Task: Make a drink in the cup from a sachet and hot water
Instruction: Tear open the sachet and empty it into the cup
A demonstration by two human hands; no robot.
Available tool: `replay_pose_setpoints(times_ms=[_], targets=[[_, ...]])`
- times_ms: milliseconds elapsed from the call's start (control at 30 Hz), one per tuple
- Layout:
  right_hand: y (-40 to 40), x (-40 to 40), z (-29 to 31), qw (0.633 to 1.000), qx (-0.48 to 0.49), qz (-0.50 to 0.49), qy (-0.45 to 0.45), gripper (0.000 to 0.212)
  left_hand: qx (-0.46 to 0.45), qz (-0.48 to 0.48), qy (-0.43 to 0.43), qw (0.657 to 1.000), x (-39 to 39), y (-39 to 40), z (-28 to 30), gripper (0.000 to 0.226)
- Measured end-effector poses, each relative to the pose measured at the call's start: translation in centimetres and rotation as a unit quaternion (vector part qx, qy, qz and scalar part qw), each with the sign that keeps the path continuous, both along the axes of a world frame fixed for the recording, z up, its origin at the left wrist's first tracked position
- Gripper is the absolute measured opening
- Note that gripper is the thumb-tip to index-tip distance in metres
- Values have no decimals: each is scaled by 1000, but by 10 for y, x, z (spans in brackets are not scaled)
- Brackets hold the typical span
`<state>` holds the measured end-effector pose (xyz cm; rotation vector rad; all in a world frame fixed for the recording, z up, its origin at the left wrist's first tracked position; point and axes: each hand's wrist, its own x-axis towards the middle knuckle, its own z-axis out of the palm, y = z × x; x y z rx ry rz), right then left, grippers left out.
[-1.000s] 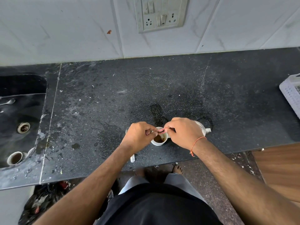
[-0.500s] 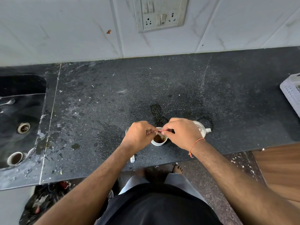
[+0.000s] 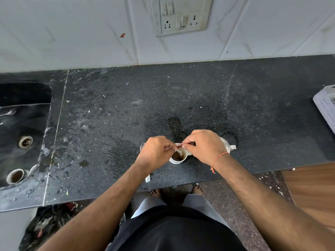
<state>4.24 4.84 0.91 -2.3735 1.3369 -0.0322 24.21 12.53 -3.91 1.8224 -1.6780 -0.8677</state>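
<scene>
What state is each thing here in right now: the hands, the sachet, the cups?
Left hand: pinching the sachet's left end.
Right hand: pinching its right end.
Sachet: held flat over the cup; torn or not, cannot tell.
Cup: upright on the counter, brown contents inside.
Sink cup: upright, brown inside.

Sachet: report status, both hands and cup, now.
Left hand and right hand both pinch the sachet above the cup. Cup holds brown contents. Spoon lies by the left wrist, nothing blocking.
</scene>
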Motion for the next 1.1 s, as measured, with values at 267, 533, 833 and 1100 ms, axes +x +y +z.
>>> replay_pose_setpoints(times_ms=[267,533,833,1100], targets=[[-2,-13,-4,996,39,-60,-50,3,45,-4,3,999,9,-1,1,10],[2,-7,3,998,27,-24,-46,6,8,-85,-13,996,6,-5,11,14],[0,-7,6,999,36,-22,-22,4,-24,-84,11,996,8,-5,14,15],[2,-4,6,997,62,-33,-37,4,-1,-61,18,998,4,-4,14,7]])
